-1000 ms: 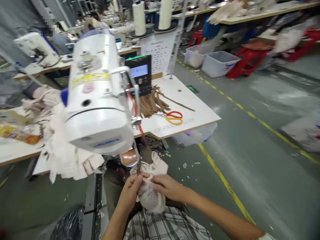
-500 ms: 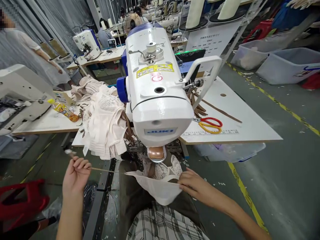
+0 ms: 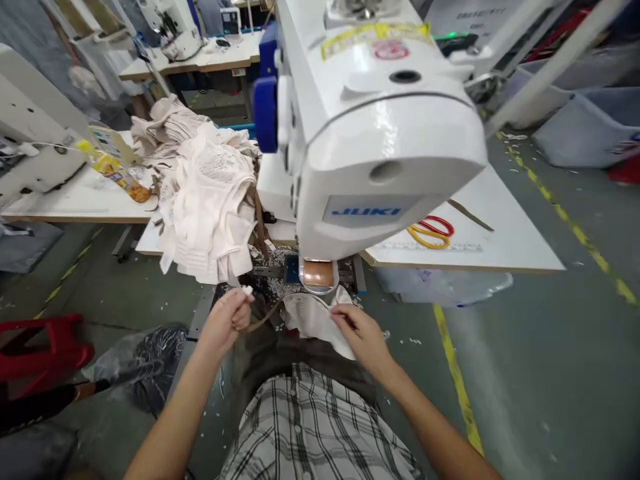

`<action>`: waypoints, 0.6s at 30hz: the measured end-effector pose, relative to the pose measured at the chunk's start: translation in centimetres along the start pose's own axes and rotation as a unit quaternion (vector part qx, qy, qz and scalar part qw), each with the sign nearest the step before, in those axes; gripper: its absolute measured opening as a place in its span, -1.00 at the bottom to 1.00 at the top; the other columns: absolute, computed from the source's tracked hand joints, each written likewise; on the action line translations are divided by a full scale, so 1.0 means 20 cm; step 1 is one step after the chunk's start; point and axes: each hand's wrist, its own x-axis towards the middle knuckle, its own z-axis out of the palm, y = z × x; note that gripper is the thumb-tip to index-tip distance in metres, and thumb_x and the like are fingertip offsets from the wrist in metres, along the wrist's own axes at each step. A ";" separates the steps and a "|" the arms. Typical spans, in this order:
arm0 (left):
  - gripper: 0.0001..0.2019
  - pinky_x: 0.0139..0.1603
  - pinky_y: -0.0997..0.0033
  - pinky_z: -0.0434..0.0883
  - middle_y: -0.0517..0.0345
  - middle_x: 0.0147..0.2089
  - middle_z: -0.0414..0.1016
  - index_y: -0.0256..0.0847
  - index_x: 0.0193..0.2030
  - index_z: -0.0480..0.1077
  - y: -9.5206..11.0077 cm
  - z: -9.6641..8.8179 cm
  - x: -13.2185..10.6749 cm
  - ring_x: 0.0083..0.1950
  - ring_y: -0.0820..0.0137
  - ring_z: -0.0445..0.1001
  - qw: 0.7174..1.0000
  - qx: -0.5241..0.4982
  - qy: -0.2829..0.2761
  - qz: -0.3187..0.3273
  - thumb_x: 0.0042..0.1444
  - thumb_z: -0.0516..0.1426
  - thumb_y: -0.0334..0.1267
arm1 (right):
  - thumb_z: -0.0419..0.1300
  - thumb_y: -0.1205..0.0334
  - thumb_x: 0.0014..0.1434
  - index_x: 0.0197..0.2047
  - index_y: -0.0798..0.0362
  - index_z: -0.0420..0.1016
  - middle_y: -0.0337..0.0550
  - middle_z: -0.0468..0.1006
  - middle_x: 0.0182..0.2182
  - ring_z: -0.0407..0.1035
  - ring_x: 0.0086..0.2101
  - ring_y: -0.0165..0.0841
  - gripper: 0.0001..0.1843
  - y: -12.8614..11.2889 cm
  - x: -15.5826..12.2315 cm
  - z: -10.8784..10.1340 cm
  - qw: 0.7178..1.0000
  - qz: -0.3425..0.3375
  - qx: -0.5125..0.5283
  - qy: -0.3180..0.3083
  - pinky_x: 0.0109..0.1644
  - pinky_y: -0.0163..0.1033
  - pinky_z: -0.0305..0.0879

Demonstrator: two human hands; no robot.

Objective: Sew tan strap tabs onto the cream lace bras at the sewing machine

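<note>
A white sewing machine (image 3: 380, 127) fills the upper middle of the view. Just below its head, over my lap, I hold a pale lace fabric piece (image 3: 313, 317). My right hand (image 3: 357, 330) pinches the right edge of that piece. My left hand (image 3: 227, 320) is closed on a thin brown strap (image 3: 265, 319) that runs across to the fabric, with a small white end showing at the fingertips. Both hands sit close together under the machine.
A heap of cream garments (image 3: 205, 200) hangs over the table's left edge. Red and yellow scissors (image 3: 433, 230) lie on the white table (image 3: 500, 233). A red stool (image 3: 45, 350) and a dark plastic bag (image 3: 137, 363) stand left on the floor. Grey bins (image 3: 590, 127) are far right.
My left hand has come in from far out on the left to close beside the fabric. The strap is no longer stretched taut. My view has moved nearer the machine.
</note>
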 end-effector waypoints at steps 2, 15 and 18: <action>-0.72 -0.60 0.57 -0.07 0.41 -0.66 0.02 -0.31 -0.38 0.45 -0.07 0.16 -0.02 -0.62 0.62 -0.09 0.998 0.044 -0.039 -0.032 0.15 0.25 -0.10 | 0.07 0.08 0.32 -0.11 0.04 0.53 -0.06 0.59 -0.21 0.46 -0.26 -0.30 -0.72 -0.10 0.04 0.04 0.996 -0.019 0.038 -0.073 -0.21 -0.25 0.33; -0.79 -0.33 0.41 0.15 0.26 -0.51 0.32 -0.20 -0.43 0.44 -0.13 0.37 -0.01 -0.43 0.42 0.22 0.909 0.384 -0.158 0.048 0.15 0.19 -0.14 | 0.13 0.13 0.29 -0.31 0.05 0.54 -0.21 0.54 -0.42 0.36 -0.39 -0.38 -0.76 -0.24 0.20 -0.12 0.970 -0.034 0.002 -0.239 -0.33 -0.32 0.13; -0.80 -0.12 0.34 0.29 0.10 -0.25 0.50 -0.16 -0.17 0.50 -0.22 0.33 -0.01 -0.20 0.32 0.39 0.942 0.314 -0.106 0.055 0.16 0.19 -0.11 | 0.07 0.09 0.31 -0.31 0.04 0.45 -0.19 0.51 -0.39 0.35 -0.37 -0.34 -0.75 -0.14 0.22 -0.08 0.993 0.009 0.030 -0.112 -0.31 -0.29 0.19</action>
